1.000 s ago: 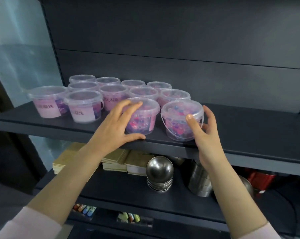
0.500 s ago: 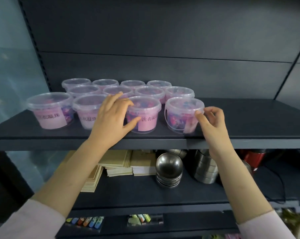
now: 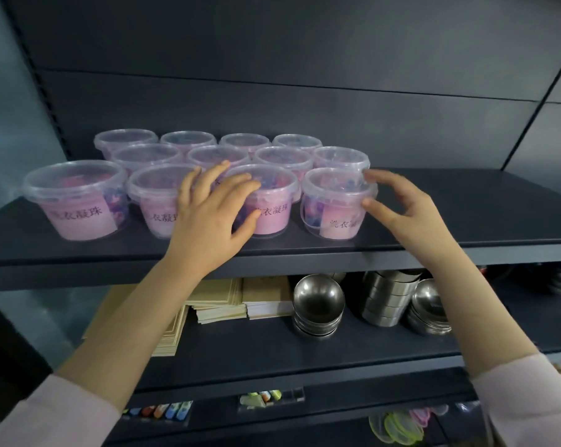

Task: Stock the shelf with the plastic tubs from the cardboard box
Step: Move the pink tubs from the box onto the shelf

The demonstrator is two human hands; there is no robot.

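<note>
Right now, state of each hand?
Left hand: open, fingers laid across the lid of the third front tub, thumb against its side.
Right hand: fingers and thumb curled on the rightmost front tub, holding it.

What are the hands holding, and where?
The right hand pinches the rightmost front tub by its right side, fingertip on the lid rim, thumb on the wall. The left hand only rests on the neighbouring tub.

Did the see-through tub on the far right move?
Yes. The clear plastic tub turned: its pink label swung round towards the front edge of the dark shelf.
</note>
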